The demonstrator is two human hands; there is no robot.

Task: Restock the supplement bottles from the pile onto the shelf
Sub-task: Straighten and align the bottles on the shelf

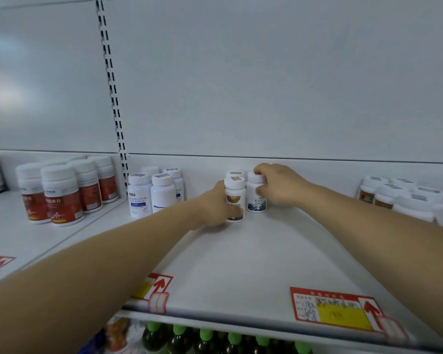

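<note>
Both my arms reach deep onto the white shelf (241, 264). My left hand (215, 208) grips a white bottle with an orange label (235, 198) that stands upright on the shelf. My right hand (279, 187) holds the white bottle with a blue-green label (255, 198) right beside it, fingers over its cap and thumb on its side. Another white bottle (235, 173) stands just behind the orange-label one. The pile is out of view.
White bottles with blue labels (151, 192) stand left of my hands. Red-label bottles (62, 195) fill the left shelf bay, and white-capped bottles (399, 198) sit far right. Price tags (335, 310) mark the front edge. Green-capped dark bottles (215, 341) stand below.
</note>
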